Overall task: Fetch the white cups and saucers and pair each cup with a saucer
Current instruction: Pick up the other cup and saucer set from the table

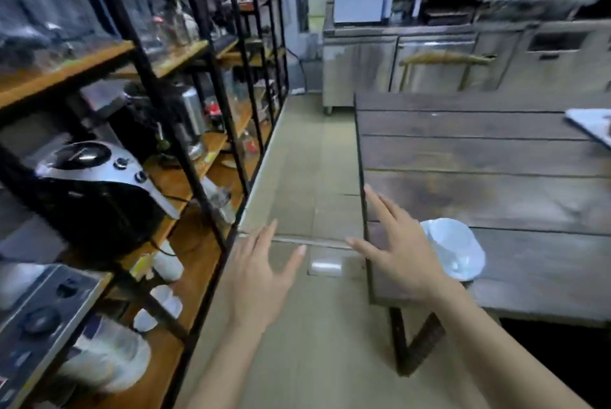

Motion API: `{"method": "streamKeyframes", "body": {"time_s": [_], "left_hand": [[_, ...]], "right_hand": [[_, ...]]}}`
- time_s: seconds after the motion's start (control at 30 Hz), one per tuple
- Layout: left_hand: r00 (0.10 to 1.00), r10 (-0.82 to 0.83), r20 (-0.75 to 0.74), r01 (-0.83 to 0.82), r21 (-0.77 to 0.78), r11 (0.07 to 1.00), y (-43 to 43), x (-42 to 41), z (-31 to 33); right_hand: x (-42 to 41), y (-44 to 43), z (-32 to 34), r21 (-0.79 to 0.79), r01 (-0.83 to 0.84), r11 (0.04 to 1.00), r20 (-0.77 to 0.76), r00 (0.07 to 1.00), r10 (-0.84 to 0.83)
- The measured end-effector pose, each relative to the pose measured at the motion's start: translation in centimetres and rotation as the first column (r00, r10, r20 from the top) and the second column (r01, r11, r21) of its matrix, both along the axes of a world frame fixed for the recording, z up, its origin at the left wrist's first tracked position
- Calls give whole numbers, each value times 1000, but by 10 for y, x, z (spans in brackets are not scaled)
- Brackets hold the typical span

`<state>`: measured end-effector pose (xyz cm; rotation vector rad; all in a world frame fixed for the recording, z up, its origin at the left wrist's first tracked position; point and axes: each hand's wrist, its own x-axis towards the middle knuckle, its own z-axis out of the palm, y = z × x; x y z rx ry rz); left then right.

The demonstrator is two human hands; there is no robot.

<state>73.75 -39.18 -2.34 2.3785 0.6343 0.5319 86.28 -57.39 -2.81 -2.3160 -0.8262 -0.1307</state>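
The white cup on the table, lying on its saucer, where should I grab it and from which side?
Probably the rim, from above. The white cup lies tipped on its saucer near the table edge, mouth facing up toward you; blur hides any handle. The empty right hand is closest.

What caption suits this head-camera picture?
Empty left hand and right hand spread beside a white cup on its saucer.

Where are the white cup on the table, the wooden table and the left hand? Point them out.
white cup (454, 243), head view, on its inner bowl.
wooden table (496, 157), head view, on a bare plank.
left hand (261, 279), head view, on its back.
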Motion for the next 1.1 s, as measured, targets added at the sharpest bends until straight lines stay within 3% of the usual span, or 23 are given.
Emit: {"method": "streamKeyframes", "body": {"time_s": [0.2, 0.33, 0.5, 0.67, 0.77, 0.9, 1.03, 1.1], "left_hand": [[979, -198, -40, 192, -116, 975, -51, 117, -7], [957, -279, -84, 262, -168, 950, -83, 164, -23], [904, -376, -205, 326, -239, 915, -109, 195, -51], [858, -356, -369, 249, -308, 918, -131, 209, -79], [846, -338, -412, 134, -449, 883, -144, 214, -89], [840, -297, -454, -50, -609, 792, -158, 223, -95], [873, -282, -399, -179, -798, 575, -164, 226, -95], [893, -259, -369, -197, -836, 513, -163, 224, -94]], "right_hand": [[75, -70, -10, -115, 206, 972, -129, 967, -221], [103, -117, -24, -122, 360, 925, -214, 900, -379], [126, -152, -51, -140, 431, 892, -410, 795, -448], [148, -165, -81, -94, 447, 890, -681, 623, -385], [156, -166, -93, -116, 383, 917, -790, 524, -319], [160, -161, -99, -105, 316, 943, -842, 477, -253], [162, -157, -105, -70, 367, 928, -873, 427, -235], [162, -156, -106, -57, 374, 925, -879, 421, -225]]}}
